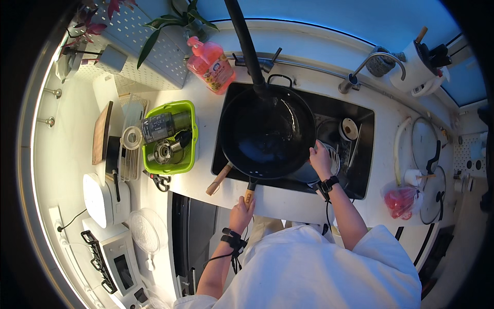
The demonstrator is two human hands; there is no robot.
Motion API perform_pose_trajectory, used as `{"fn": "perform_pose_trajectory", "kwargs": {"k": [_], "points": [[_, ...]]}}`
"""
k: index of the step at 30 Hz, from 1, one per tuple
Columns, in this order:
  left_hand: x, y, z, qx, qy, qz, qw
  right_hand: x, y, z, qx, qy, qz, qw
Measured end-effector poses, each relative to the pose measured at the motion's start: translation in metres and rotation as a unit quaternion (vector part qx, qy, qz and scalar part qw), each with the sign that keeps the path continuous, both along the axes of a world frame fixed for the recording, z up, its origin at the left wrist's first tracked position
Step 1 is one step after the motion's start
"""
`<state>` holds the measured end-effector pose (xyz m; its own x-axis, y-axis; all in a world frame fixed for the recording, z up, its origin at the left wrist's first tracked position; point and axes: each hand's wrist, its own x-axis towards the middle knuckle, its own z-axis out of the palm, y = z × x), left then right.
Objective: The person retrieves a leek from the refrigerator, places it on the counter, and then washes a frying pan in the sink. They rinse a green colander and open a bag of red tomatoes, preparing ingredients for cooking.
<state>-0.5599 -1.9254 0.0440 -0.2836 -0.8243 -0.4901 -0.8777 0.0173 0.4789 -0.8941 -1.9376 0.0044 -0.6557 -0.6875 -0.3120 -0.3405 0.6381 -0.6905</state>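
My left hand point(242, 212) is wrapped around the wooden handle point(250, 193) of a large black wok point(266, 135). The wok rests over the left part of a black sink point(357, 181), and its inside looks wet and shiny. At the wok's right rim my right hand point(321, 157) has its fingers curled against the edge; the fingertips are partly hidden. A black tap spout point(247, 42) reaches down over the back of the wok. Right of the wok, a small bowl point(348, 129) with brown residue and chopsticks point(354, 148) lie in the sink.
A green basket point(170, 170) with blender parts stands left, near scissors point(160, 181). Behind it is a pink pump bottle point(211, 67). A wooden handle point(219, 178) juts over the sink's front edge. Glass lids point(424, 135) and a bag of red produce point(401, 201) lie right.
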Motion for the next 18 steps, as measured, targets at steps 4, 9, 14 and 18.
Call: {"fn": "perform_pose_trajectory", "kwargs": {"k": [4, 9, 14, 18], "points": [[-0.001, 0.0, 0.002, 0.002, -0.013, 0.001, 1.0, -0.002, -0.003, 0.007, 0.018, -0.007, 0.003, 1.0], [0.0, 0.001, 0.001, -0.007, -0.011, -0.003, 1.0, -0.003, -0.002, -0.002, -0.001, 0.054, 0.024, 0.998], [-0.001, 0.001, 0.0, -0.021, -0.026, -0.012, 0.999, -0.005, -0.001, -0.008, 0.015, 0.061, 0.037, 0.997], [-0.002, 0.001, 0.003, -0.036, -0.043, -0.022, 0.998, -0.004, -0.001, -0.007, 0.005, 0.064, 0.031, 0.997]]}}
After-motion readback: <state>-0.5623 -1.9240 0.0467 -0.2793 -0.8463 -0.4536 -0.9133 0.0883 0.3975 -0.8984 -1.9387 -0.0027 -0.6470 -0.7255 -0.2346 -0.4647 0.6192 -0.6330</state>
